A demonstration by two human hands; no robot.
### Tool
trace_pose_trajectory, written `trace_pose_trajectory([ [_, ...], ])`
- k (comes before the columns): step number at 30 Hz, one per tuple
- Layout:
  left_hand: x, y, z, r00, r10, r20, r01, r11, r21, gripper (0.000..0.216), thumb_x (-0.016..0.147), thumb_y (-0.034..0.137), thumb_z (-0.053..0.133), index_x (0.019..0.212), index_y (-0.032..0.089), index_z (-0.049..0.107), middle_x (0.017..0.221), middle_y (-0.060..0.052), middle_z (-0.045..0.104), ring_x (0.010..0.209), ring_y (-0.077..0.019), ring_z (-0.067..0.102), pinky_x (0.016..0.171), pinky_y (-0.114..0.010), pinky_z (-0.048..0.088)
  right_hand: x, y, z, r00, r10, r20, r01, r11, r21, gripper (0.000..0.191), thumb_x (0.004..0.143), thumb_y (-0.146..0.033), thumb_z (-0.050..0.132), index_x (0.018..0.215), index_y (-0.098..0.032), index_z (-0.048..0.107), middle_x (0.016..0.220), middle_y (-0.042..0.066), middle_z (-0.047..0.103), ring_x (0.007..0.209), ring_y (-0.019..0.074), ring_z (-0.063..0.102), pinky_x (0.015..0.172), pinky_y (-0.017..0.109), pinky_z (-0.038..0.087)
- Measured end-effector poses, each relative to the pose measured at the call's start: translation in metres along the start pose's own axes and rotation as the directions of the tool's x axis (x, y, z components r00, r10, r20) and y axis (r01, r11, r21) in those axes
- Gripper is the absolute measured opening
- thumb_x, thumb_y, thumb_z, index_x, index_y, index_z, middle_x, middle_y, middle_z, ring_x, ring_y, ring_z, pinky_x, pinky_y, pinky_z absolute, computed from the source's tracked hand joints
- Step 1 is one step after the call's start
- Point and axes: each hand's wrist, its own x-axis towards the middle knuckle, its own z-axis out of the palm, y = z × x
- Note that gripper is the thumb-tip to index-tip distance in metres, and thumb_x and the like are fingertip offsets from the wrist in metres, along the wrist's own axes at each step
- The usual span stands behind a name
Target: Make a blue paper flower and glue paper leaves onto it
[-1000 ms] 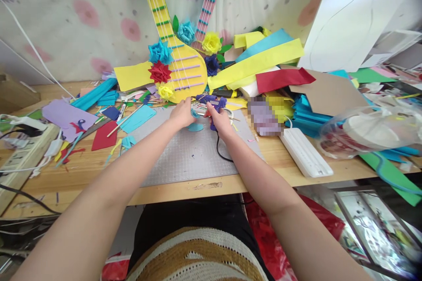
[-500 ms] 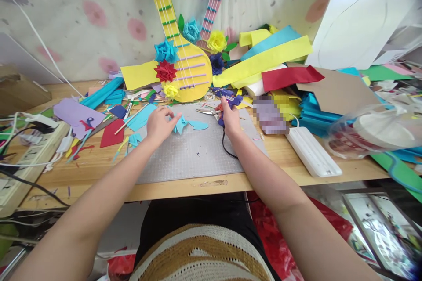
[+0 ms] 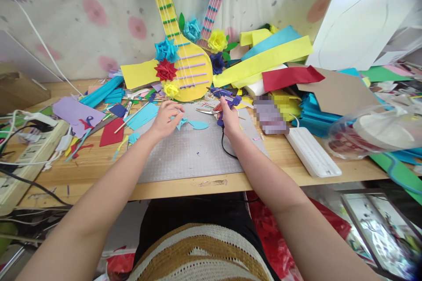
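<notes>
My left hand (image 3: 167, 119) curls over a small light blue paper flower (image 3: 182, 124), which is folded and partly hidden by my fingers. Thumb and fingers bend around it above the grey cutting mat (image 3: 198, 153). Just right of it, a light blue paper petal (image 3: 198, 125) lies flat on the mat. In my right hand (image 3: 231, 118) is a blue glue gun (image 3: 233, 100) with an orange trigger, its nozzle pointing left. Scissors (image 3: 207, 111) show beside that hand, blades to the left; whether my fingers hold their handles too, I cannot tell.
A yellow paper guitar (image 3: 194, 70) with paper flowers leans at the back. Paper strips (image 3: 263, 61) pile up behind on the right. A white power bank (image 3: 313, 151) and a plastic-wrapped tub (image 3: 376, 129) sit right. At left lie paper scraps (image 3: 79, 114) and a power strip (image 3: 39, 158).
My left hand has turned slightly and its fingers now reach further over the light blue flower, covering more of it. My right hand with the glue gun has hardly moved.
</notes>
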Motion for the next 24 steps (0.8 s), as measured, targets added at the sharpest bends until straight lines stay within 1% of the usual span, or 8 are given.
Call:
trace_pose_trajectory([
  [1,0.001,0.005,0.004,0.999,0.032,0.029,-0.033,0.999,0.026,0.034,0.084,0.028,0.036,0.055,0.020,0.052,0.101,0.000,0.063,0.110,-0.0190,0.041,0.099,-0.035,0.027,0.000,0.000,0.000,1.000,0.010,-0.006,-0.010,1.000,0.008,0.040,0.071,-0.058,0.054,0.068,-0.019,0.046,0.060,-0.002,0.054,0.041,0.0045,0.039,0.038,0.019,0.033],
  [3,0.003,0.014,0.014,0.998,0.035,0.055,-0.041,0.994,0.100,0.032,0.085,0.025,0.033,0.064,0.021,0.057,0.101,-0.002,0.062,0.107,-0.0206,0.042,0.096,-0.038,0.025,0.000,-0.001,0.000,1.000,0.024,-0.016,-0.024,1.000,0.020,0.040,0.070,-0.059,0.054,0.069,-0.019,0.046,0.059,-0.003,0.054,0.041,0.0048,0.039,0.038,0.019,0.033],
  [7,0.006,0.027,0.035,0.997,0.029,0.074,-0.047,0.965,0.256,0.015,0.080,0.027,0.046,0.083,0.020,0.060,0.099,-0.008,0.060,0.105,-0.0251,0.042,0.091,-0.041,0.026,-0.001,-0.003,0.001,1.000,0.020,-0.017,-0.019,1.000,0.025,0.042,0.070,-0.059,0.055,0.067,-0.019,0.047,0.061,-0.001,0.056,0.041,0.0049,0.039,0.038,0.020,0.033],
  [12,0.014,0.034,0.052,0.991,0.012,0.134,-0.061,0.928,0.366,0.024,0.074,0.035,0.056,0.090,0.017,0.061,0.099,-0.012,0.060,0.105,-0.0292,0.044,0.092,-0.043,0.024,-0.003,-0.005,0.001,1.000,-0.009,-0.003,0.009,0.999,-0.048,0.042,0.072,-0.059,0.052,0.062,-0.018,0.049,0.059,-0.001,0.056,0.041,0.0050,0.038,0.039,0.020,0.033],
  [15,0.018,0.037,0.057,0.983,-0.049,0.177,-0.024,0.923,0.385,0.026,0.073,0.038,0.058,0.088,0.017,0.063,0.098,-0.013,0.062,0.104,-0.0309,0.045,0.091,-0.044,0.025,-0.003,-0.004,0.001,1.000,-0.020,0.008,0.020,0.999,-0.043,0.043,0.072,-0.060,0.052,0.060,-0.018,0.049,0.059,0.000,0.056,0.041,0.0053,0.038,0.038,0.020,0.033],
  [19,0.023,0.041,0.058,0.967,-0.126,0.222,0.039,0.933,0.358,0.019,0.072,0.032,0.059,0.081,0.016,0.064,0.091,-0.014,0.064,0.101,-0.0319,0.049,0.088,-0.044,0.027,-0.002,-0.003,0.001,1.000,-0.019,0.016,0.020,0.999,-0.048,0.044,0.072,-0.061,0.051,0.059,-0.019,0.049,0.061,0.001,0.057,0.041,0.0056,0.038,0.038,0.020,0.033],
  [21,0.023,0.043,0.058,0.967,-0.130,0.219,0.052,0.943,0.330,0.015,0.072,0.028,0.058,0.081,0.017,0.064,0.089,-0.013,0.065,0.098,-0.0306,0.052,0.087,-0.043,0.028,-0.002,-0.003,0.000,1.000,-0.020,0.015,0.020,0.999,-0.043,0.045,0.071,-0.062,0.052,0.060,-0.019,0.049,0.062,0.001,0.058,0.041,0.0052,0.038,0.038,0.020,0.033],
  [24,0.021,0.042,0.054,0.978,-0.133,0.163,0.088,0.962,0.258,0.012,0.074,0.024,0.056,0.083,0.019,0.062,0.087,-0.008,0.067,0.092,-0.0254,0.056,0.087,-0.040,0.030,-0.004,-0.005,0.000,1.000,-0.020,0.009,0.020,0.999,-0.035,0.045,0.070,-0.062,0.053,0.060,-0.018,0.050,0.060,0.000,0.056,0.041,0.0048,0.038,0.038,0.020,0.033],
])
